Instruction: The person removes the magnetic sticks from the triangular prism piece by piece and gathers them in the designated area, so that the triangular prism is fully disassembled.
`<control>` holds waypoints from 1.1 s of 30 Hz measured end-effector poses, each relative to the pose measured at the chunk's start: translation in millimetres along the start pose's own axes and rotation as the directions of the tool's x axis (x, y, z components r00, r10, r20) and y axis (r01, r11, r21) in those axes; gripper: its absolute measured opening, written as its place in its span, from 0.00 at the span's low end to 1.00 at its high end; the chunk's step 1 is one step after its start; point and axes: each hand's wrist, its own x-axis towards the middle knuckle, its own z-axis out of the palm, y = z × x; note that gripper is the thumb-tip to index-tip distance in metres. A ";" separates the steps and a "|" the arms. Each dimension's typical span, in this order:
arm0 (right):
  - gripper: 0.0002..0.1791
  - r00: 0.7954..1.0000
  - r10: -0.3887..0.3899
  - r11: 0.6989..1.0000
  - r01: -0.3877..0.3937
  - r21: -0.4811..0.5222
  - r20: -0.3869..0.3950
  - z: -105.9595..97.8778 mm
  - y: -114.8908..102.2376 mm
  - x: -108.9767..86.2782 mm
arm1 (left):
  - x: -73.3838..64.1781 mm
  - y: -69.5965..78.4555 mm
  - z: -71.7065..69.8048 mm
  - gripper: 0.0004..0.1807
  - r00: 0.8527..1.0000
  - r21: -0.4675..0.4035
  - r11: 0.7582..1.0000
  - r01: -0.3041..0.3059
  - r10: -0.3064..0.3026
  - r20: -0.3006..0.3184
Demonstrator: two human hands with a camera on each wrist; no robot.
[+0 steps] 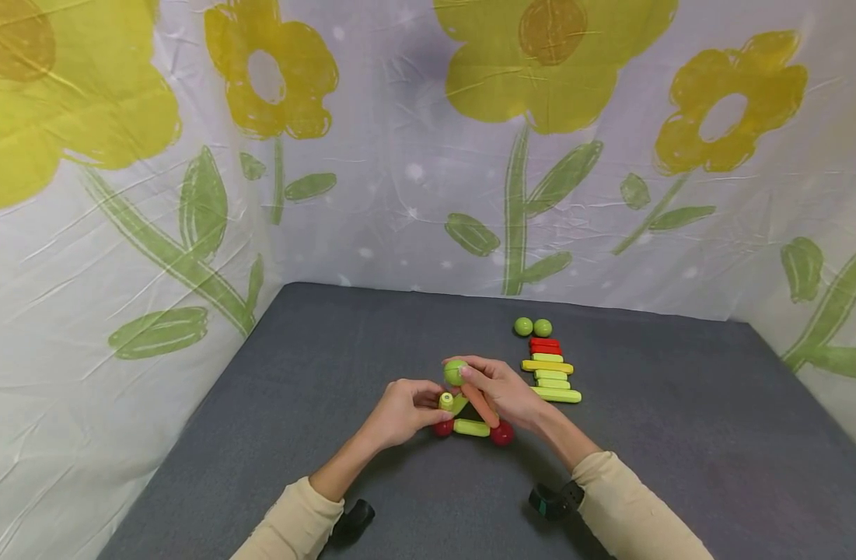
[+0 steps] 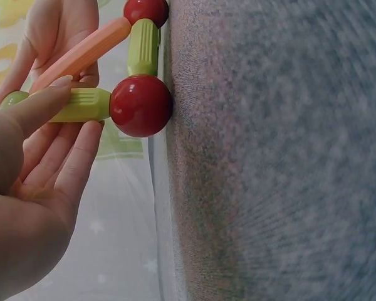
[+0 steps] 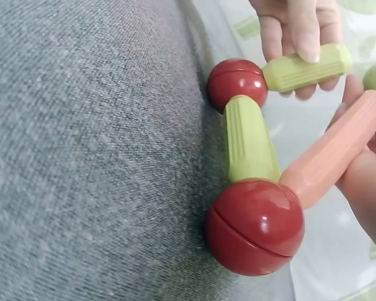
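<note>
My left hand (image 1: 407, 412) pinches an upright yellow-green magnetic stick (image 3: 308, 68) whose lower end meets the left red ball (image 2: 141, 105). My right hand (image 1: 503, 390) holds a green ball (image 1: 454, 372) between thumb and fingers. From that ball an orange stick (image 3: 338, 147) slopes down to the right red ball (image 3: 255, 227). A short yellow-green stick (image 1: 472, 428) on the table joins the two red balls. Behind it, another yellow-green stick (image 1: 459, 404) slants away, partly hidden by the hands. The green ball and the upright stick's top are close together; whether they touch is unclear.
On the dark grey table (image 1: 372, 334), right of the hands, lies a column of red, yellow and yellow-green sticks (image 1: 547, 366). Two loose green balls (image 1: 523, 327) sit just behind it. A flower-printed cloth (image 1: 400, 155) hangs around the table. Both wrists wear black bands (image 1: 557, 500).
</note>
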 end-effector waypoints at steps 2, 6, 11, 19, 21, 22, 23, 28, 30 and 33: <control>0.31 1.000 -0.003 1.000 0.003 -0.004 -0.016 0.9 1.1 -0.2 | 0.0 0.0 0.1 0.15 1.000 0.004 1.000 -0.001 0.001 0.001; 0.31 0.999 -0.007 1.000 0.006 -0.019 -0.054 4.8 2.4 0.8 | -0.4 0.8 0.5 0.15 1.000 0.007 1.000 0.008 -0.008 -0.003; 0.32 0.997 -0.022 0.999 0.020 -0.030 -0.073 8.9 3.2 2.9 | -0.9 0.6 1.1 0.14 1.000 0.008 1.000 0.000 0.000 -0.007; 0.33 0.993 0.043 0.999 -0.044 0.000 -0.110 12.9 -0.6 -4.2 | 0.6 0.1 2.1 0.13 1.000 0.012 1.000 0.005 -0.004 -0.014; 0.33 0.993 0.056 0.998 -0.051 0.047 -0.106 13.4 -1.6 -6.3 | 0.9 0.4 2.2 0.13 1.000 0.013 1.000 0.005 -0.005 -0.014; 0.34 0.993 0.062 0.995 -0.055 0.078 -0.102 13.7 -2.1 -7.2 | 0.9 0.4 2.3 0.14 1.000 0.014 1.000 0.005 -0.004 -0.013; 0.34 0.993 0.063 0.993 -0.053 0.108 -0.096 13.8 -2.1 -8.0 | 0.8 0.8 2.2 0.14 1.000 0.013 1.000 0.007 -0.007 -0.012; 0.33 0.995 0.050 0.975 -0.030 0.220 -0.088 13.3 0.3 -9.3 | -0.2 2.0 1.9 0.14 1.000 0.012 1.000 0.016 -0.016 -0.014; 0.33 0.994 0.044 0.972 -0.020 0.236 -0.097 12.5 1.4 -8.7 | -0.4 2.0 1.9 0.14 1.000 0.015 1.000 0.015 -0.015 -0.016; 0.34 0.992 0.039 0.970 -0.009 0.243 -0.119 10.8 2.2 -7.4 | -0.4 2.0 2.1 0.13 1.000 0.020 1.000 0.015 -0.015 -0.016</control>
